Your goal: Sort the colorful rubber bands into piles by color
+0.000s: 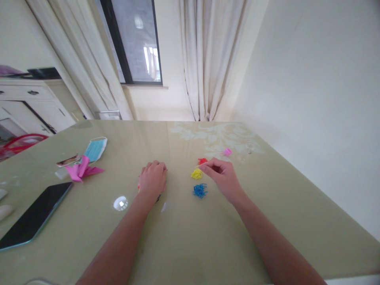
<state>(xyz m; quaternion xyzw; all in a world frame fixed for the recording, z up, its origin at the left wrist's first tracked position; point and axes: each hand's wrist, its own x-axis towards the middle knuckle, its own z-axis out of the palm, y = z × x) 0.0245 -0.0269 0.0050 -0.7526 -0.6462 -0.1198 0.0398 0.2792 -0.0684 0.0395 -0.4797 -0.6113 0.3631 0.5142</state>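
My left hand (152, 180) lies curled, palm down, over a mixed bunch of small coloured pieces (159, 196) that look like rubber bands. Only its edges show; the hand and its bent fingertips hide the rest. To the right, my right hand (204, 167) is closed in a pinch just above a pile of yellow rubber bands (196, 174). Whatever is between the fingertips is too small to make out. Behind the yellow pile sits a red pile (202, 161), partly covered by the fingers. Nearer to me lies a blue pile (200, 190).
A small pink pile (227, 152) lies farther back right. On the left are a pink folded-paper bird (82, 170), a blue face mask (95, 150), a dark tablet or phone (37, 213) and a round bright reflection. A wall (320, 99) borders the table (184, 245) at right.
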